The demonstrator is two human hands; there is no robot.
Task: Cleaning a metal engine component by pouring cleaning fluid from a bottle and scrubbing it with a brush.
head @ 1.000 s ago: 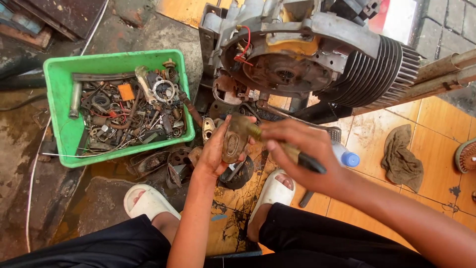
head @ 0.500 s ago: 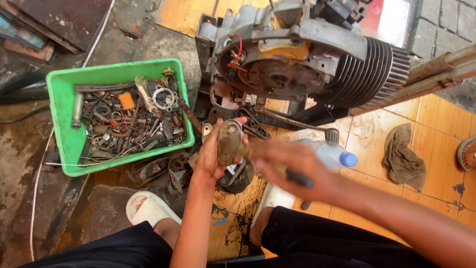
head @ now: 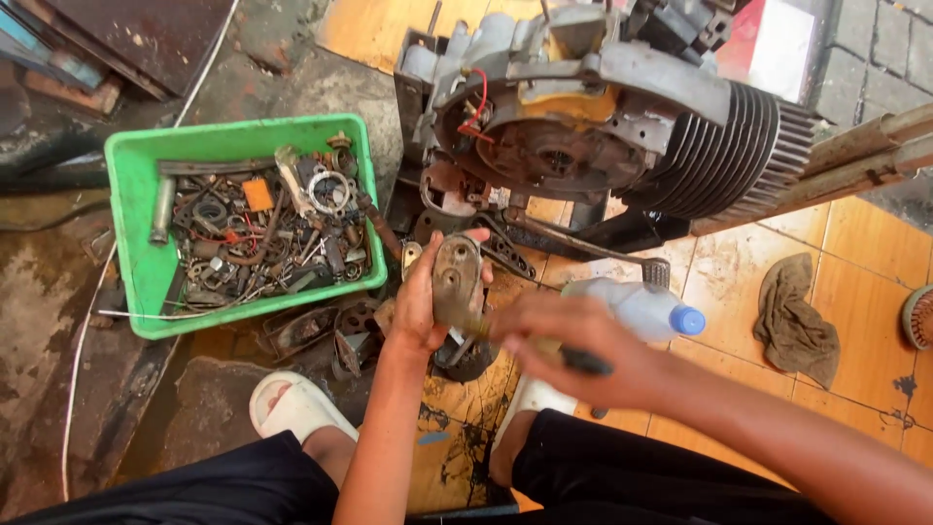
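1. Below the finned engine (head: 622, 126), over the oily tiled floor (head: 855, 253), we are holding a small oval metal cover (head: 455, 282) upright in our left hand (head: 420, 309), fingers closed round its left edge and thumb curling over its top.
2. We are closing our right hand (head: 573, 345) around a dark-handled tool (head: 583, 362); the hand is blurred, so we cannot tell what kind of tool it is.
3. We are keeping the cover's long axis roughly vertical, its two-holed face turned toward us; it lies just up and left of the right hand, the tool's pale shaft pointing left at its lower end.
4. We are squatting beside a green bin (head: 131, 243) of greasy parts, with a blue-capped plastic bottle (head: 641, 309) and a rag (head: 792, 321) to the right.
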